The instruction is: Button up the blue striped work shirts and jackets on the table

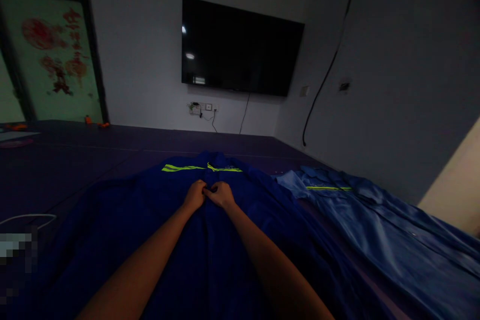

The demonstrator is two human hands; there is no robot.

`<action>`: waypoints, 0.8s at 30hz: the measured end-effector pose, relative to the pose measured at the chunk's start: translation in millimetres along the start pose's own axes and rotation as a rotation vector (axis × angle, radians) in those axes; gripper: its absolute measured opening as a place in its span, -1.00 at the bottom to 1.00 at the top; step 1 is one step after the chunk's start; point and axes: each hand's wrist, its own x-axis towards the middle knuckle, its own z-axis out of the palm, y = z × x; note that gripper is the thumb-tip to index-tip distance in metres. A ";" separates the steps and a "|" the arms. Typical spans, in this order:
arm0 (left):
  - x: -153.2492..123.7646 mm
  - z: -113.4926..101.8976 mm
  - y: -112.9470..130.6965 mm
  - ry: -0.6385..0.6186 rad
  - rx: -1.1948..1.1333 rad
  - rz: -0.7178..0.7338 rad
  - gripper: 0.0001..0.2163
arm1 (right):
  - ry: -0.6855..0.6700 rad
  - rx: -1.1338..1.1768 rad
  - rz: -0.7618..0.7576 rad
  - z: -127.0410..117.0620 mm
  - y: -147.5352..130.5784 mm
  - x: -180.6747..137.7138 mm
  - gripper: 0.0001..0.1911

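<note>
A dark blue work jacket with yellow-green reflective strips lies spread out on the purple surface before me, its collar at the far end. Both my hands meet at its front opening, below the chest strips. My left hand is closed, pinching the placket from the left. From the other side my right hand pinches the same edge, thumb and fingers together. The fingertips almost touch; whether a button or snap is between them is too dark to see.
A lighter blue garment with a yellow-green strip lies at the right. A wall-mounted television and a hanging black cable are beyond. Small orange items sit near the glass door. A white cord lies at the left.
</note>
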 end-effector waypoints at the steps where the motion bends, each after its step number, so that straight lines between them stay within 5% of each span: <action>1: -0.5 -0.9 1.1 -0.012 0.010 0.006 -0.77 | -0.001 -0.004 0.009 0.2 -0.9 -0.2 -0.67; 10: -0.4 0.5 6.0 -0.043 0.024 0.020 -0.83 | 0.034 0.006 0.012 4.1 8.4 2.1 -0.85; 24: -0.3 -1.5 5.8 0.021 -0.100 -0.018 -0.82 | 0.070 0.441 0.132 9.6 23.8 10.8 -0.80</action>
